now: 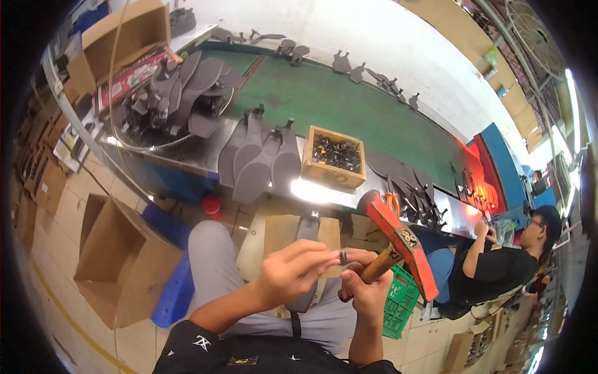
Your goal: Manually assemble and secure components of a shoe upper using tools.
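With left hand (pixel 293 271), pinches a small dark piece (pixel 343 257); with right hand (pixel 369 293), grips a hammer (pixel 403 239).

Faces a counter (pixel 324 100) with grey soles (pixel 200 87) heaped at left; holds left fingers (pixel 309 251) clamped on the piece above the lap (pixel 213 262), a wooden box (pixel 332 176) beyond; wraps right fingers (pixel 353 283) around the hammer's wooden handle (pixel 383 262).

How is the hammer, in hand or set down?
The hammer is in hand: the right hand grips its wooden handle.
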A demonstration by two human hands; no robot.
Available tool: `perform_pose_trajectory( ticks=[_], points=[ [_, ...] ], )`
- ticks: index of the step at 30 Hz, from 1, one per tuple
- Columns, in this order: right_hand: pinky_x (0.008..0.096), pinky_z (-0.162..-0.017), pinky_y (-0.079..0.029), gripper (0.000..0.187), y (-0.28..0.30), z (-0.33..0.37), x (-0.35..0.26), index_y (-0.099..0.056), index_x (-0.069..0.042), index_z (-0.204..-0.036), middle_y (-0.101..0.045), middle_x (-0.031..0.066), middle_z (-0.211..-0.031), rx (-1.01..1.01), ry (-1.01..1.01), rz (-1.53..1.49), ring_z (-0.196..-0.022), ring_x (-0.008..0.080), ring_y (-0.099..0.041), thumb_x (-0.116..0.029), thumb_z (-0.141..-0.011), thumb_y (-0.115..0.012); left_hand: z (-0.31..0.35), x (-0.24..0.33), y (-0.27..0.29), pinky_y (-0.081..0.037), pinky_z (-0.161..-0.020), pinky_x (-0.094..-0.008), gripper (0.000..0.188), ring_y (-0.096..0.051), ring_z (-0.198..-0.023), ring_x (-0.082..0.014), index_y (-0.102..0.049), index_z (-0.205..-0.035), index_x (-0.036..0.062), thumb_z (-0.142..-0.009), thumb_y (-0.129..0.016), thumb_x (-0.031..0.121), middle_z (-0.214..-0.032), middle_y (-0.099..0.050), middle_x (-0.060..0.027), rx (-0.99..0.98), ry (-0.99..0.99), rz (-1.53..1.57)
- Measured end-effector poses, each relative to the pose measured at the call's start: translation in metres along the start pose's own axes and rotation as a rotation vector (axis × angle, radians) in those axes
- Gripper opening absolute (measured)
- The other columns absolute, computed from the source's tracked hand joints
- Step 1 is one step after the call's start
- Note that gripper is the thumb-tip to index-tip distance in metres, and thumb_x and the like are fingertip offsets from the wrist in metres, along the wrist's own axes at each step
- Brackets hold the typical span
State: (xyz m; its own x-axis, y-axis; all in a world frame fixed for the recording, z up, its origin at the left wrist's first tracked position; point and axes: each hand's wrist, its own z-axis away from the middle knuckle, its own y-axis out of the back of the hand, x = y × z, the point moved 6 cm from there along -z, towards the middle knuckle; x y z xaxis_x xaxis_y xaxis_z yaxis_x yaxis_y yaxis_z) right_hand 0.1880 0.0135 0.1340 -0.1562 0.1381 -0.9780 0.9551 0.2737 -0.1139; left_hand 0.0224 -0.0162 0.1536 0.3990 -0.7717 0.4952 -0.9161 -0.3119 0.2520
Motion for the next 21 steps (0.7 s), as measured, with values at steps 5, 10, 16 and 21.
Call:
perform_pose_trajectory(
  ticks=[5, 10, 16, 21],
  points=[
    [0.0187, -0.043, -0.038, 0.027, -0.016, -0.004, 0.003, -0.065, 0.003, -0.106, -0.068, 0.0199, -0.113, 0.042, -0.027, 0.013, -0.054, 0.0045, -0.053, 0.003, -0.081, -0.076, 0.027, -0.021, -0.009, -0.054, -0.056, -0.0226, 0.007, -0.064, -0.067, -0.0111, -0.07, -0.093, -0.0051, -0.09, -0.069, 0.001, -0.092, -0.066, -0.0096, 0.182, 0.668, 0.572],
    [0.0185, -0.042, -0.038, 0.019, -0.007, -0.006, 0.011, -0.066, 0.004, -0.102, -0.071, 0.018, -0.108, 0.104, -0.044, 0.021, -0.051, 0.0032, -0.052, 0.004, -0.084, -0.072, 0.032, -0.029, -0.009, -0.053, -0.058, -0.0249, 0.012, -0.065, -0.07, -0.0127, -0.07, -0.095, -0.0042, -0.09, -0.071, 0.006, -0.093, -0.065, -0.0096, 0.154, 0.623, 0.445],
    [0.0183, -0.04, -0.038, 0.013, 0.009, -0.029, 0.029, -0.065, 0.007, -0.1, -0.07, 0.0231, -0.107, 0.113, -0.139, 0.156, -0.046, 0.0041, -0.047, 0.001, -0.088, -0.066, 0.046, -0.113, -0.023, -0.051, -0.083, -0.0362, 0.043, -0.06, -0.108, -0.0273, -0.06, -0.118, 0.0028, -0.082, -0.077, 0.02, -0.118, -0.061, -0.0127, 0.007, 0.539, -0.234],
    [0.0202, -0.037, -0.036, 0.01, 0.02, -0.027, 0.043, -0.063, 0.007, -0.098, -0.069, 0.0243, -0.107, 0.062, -0.167, -0.073, -0.042, 0.004, -0.042, 0.0, -0.09, -0.062, 0.032, -0.113, -0.036, -0.047, -0.097, -0.0431, 0.053, -0.058, -0.115, -0.0347, -0.06, -0.127, 0.0049, -0.081, -0.077, 0.025, -0.126, -0.061, -0.0152, -0.048, 0.425, -0.004]
  ],
)
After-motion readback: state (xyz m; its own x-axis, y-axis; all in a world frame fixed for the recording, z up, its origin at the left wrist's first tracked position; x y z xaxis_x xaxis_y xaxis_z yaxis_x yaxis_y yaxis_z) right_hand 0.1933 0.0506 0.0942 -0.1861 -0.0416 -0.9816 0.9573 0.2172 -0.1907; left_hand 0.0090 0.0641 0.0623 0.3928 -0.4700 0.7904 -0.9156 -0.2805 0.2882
